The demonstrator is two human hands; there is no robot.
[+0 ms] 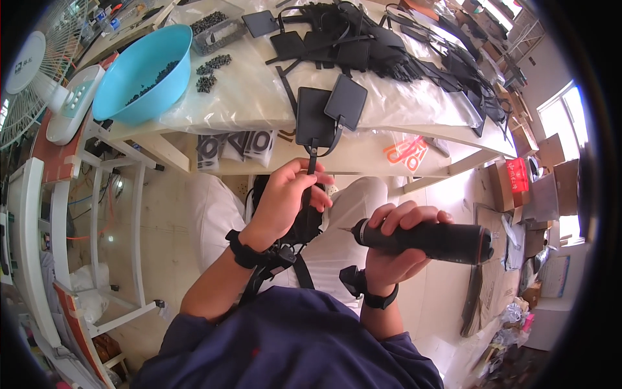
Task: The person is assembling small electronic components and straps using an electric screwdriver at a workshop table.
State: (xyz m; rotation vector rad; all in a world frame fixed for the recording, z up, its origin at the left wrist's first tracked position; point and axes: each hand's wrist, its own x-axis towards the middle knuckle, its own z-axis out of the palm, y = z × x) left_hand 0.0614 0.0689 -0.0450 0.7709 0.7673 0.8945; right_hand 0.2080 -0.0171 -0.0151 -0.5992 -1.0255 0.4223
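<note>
Bright window (570, 120) light comes in at the far right of this cluttered workroom, seen here from my head camera. Straight ahead of my left hand (275, 202), the two black tags (313, 117) lie across the table's near edge, their strap (313, 163) running toward me, its long axis pointing at my lap. My left thumb and fingers are pinched on it. My right hand (387, 264) is wrapped around a black driver (453, 242), held crosswise, with its thin tip (348, 229) pointing left. The relation that matters is between tip and strap: the tip sits to the right of my left fingers and nearer to me, well apart from the strap, so the left hand is the closer one to the tags (whether these rest on the film or float just above it, I cannot tell).

Clear film (253, 110) covers the table, with a dark heap of tags and straps (343, 32) beyond. Leftward are two clusters of small black parts (214, 63), a clear tub (241, 35) and a blue basin (136, 65). Past that stands a fan (29, 61); boxes (557, 194) crowd the right.
</note>
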